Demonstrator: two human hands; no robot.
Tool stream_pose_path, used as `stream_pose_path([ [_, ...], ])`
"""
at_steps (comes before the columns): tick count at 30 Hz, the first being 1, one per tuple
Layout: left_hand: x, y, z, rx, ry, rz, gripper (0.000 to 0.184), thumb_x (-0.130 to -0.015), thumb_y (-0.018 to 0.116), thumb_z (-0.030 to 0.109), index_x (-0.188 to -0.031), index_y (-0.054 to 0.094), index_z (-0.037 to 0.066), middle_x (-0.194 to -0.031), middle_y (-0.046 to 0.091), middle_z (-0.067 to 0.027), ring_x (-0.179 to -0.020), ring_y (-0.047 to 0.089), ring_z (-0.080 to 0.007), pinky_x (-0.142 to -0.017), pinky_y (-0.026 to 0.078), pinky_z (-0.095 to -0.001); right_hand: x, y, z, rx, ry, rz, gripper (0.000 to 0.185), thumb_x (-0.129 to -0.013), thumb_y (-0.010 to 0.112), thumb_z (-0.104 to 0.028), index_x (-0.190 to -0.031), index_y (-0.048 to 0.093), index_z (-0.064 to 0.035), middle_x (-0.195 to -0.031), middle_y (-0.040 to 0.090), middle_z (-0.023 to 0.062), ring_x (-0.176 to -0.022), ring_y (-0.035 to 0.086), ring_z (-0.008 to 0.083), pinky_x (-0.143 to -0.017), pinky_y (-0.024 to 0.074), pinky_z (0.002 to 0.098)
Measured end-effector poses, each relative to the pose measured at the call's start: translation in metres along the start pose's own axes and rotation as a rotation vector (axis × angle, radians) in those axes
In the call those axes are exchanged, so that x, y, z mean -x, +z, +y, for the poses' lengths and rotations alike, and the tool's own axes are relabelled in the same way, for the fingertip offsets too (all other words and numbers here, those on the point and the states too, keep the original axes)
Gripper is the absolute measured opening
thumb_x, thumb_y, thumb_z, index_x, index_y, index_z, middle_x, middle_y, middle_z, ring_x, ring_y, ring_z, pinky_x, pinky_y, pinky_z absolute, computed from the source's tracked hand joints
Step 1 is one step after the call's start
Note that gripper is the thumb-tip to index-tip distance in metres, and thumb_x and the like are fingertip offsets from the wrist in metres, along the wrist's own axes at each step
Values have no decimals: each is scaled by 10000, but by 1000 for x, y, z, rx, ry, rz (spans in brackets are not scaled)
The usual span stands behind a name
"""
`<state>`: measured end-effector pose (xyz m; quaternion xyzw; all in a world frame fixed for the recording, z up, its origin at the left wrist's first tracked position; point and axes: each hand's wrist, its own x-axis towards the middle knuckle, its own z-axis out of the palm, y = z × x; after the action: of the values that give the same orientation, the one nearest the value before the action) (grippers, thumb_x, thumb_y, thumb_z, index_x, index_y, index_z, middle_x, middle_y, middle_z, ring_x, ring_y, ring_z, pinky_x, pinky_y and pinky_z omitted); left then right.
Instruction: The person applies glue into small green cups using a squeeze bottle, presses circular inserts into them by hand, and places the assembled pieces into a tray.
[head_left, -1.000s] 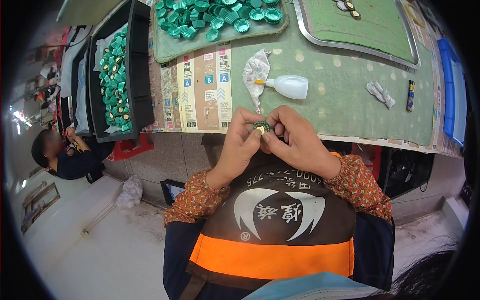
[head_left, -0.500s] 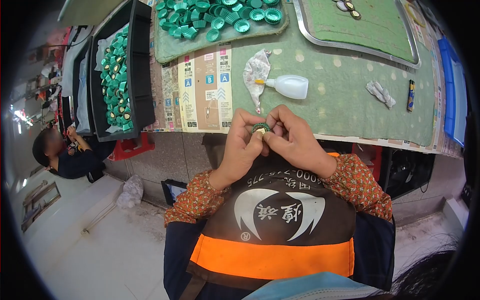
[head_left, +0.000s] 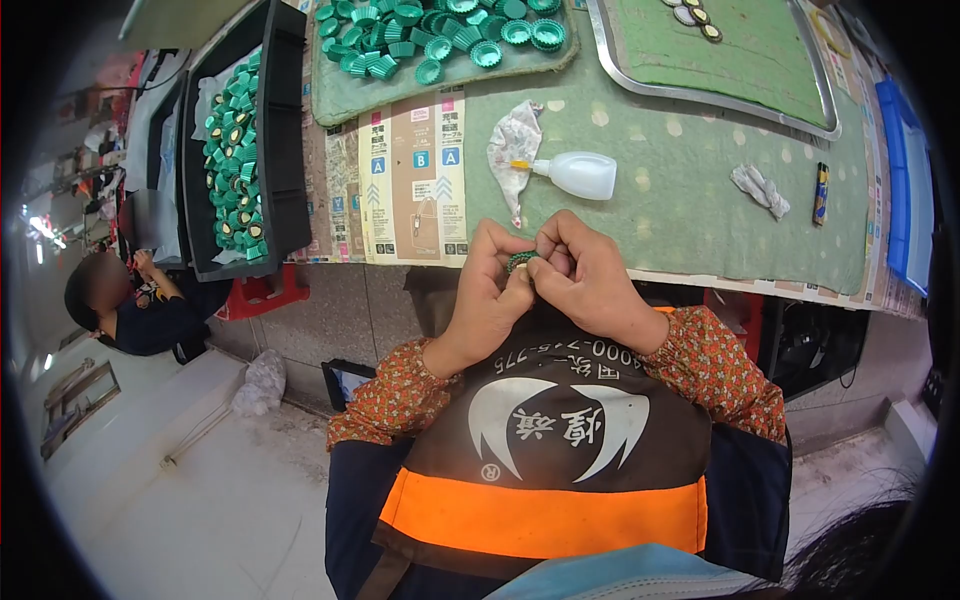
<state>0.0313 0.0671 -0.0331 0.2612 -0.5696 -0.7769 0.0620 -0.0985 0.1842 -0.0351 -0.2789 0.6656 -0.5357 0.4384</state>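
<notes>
Between the fingertips of both hands is a green bottle cap [head_left: 520, 261] with a crimped rim, held just off the table's front edge. My left hand [head_left: 488, 285] pinches it from the left, its thumb pressed onto the cap. From the right, my right hand [head_left: 585, 275] grips the same cap with thumb and bent fingers. A pale bit shows beside the thumbs; the rest of the cap is covered by fingers. Beyond the hands lie a white squeeze bottle [head_left: 583, 175] with an orange tip and a crumpled, stained cloth [head_left: 507, 165] under that tip.
Loose green caps fill a cloth-lined tray [head_left: 330, 108] at the back. A black crate [head_left: 285, 150] at left holds more caps. A metal-rimmed tray [head_left: 720, 75], crumpled tissue [head_left: 760, 190], small tube [head_left: 820, 193] and blue bin [head_left: 908, 180] are at right. Another person [head_left: 150, 315] sits far left.
Both thumbs have shifted slightly on the cap, and the cap has tilted so less of its pale inner face shows. The hands stay in nearly the same place.
</notes>
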Motion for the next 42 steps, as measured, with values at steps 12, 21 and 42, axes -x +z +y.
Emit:
stream_pose_path([
  [12, -7, -157, 110, -562, 440, 780, 205, -1049, 541, 124, -1241, 555, 56, -1145, 712, -82, -927, 615, -62, -791, 504, -223, -5, -29, -14, -110, -165, 113, 64, -952, 636, -56, -992, 593, -31, -815, 518, -53, -692, 414, 24, -594, 349, 200],
  [21, -36, -203, 127, -1498, 564, 1005, 272, -923, 638, 126, -1189, 676, 86, -1126, 690, -98, -1041, 585, -297, -964, 426, -423, -5, -35, -20, 98, -255, 154, 54, -936, 635, -30, -978, 602, -28, -822, 563, 10, -662, 477, 80, -581, 400, 250],
  [42, -137, -133, 92, -1259, 695, 636, 192, -824, 717, 157, -947, 587, 88, -1021, 610, -112, -1039, 580, -315, -885, 466, -463, -38, -47, -12, 948, -548, 292, 471, -765, 706, -32, -1216, 571, -10, -1127, 589, 180, -1046, 553, 370, -892, 449, 471],
])
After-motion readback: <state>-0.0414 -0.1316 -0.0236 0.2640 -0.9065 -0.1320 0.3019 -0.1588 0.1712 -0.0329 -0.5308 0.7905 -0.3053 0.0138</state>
